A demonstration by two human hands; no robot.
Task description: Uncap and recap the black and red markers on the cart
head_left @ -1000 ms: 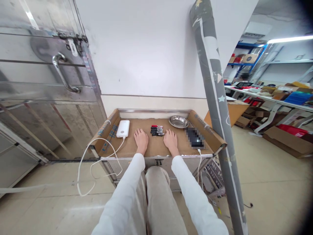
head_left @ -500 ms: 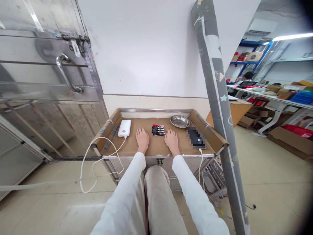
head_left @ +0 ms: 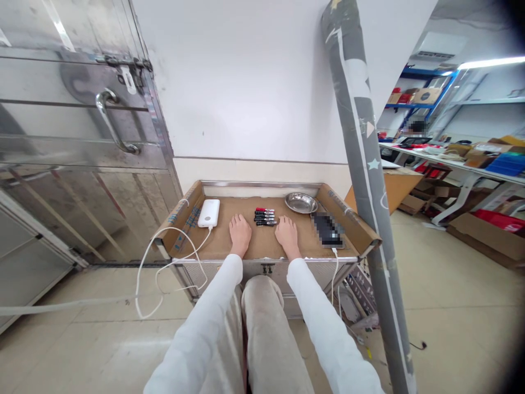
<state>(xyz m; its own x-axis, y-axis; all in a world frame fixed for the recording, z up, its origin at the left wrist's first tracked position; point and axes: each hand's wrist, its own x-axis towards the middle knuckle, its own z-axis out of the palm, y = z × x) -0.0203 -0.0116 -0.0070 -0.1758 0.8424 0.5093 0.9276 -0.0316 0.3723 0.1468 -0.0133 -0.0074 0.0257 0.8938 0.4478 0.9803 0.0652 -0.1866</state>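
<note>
My left hand (head_left: pixel 240 235) lies palm down on the cardboard-covered tabletop (head_left: pixel 256 249), its fingers stretched forward and holding nothing. To its left is a white power bank (head_left: pixel 209 213) with a white cable plugged in. Several markers (head_left: pixel 264 216) lie stacked in a row between the hands, a red one at the far end and black ones nearer. Flat on the cardboard just right of them rests my right hand (head_left: pixel 287 236), fingers extended, with nothing in it. A shiny metal bowl (head_left: pixel 301 203) sits behind it, and a dark, pixelated phone (head_left: pixel 327 231) with a white cable lies to its right.
Raised cardboard sides (head_left: pixel 348 214) border the tabletop. A long grey wrapped roll (head_left: pixel 371 164) leans on the wall at the right. A metal door (head_left: pixel 77 120) stands at the left. Farther right are a workbench (head_left: pixel 463 161) with boxes and a person (head_left: pixel 415 128).
Both hands stay in the same places on the cardboard. Only a very slight shift of the camera view shows.
</note>
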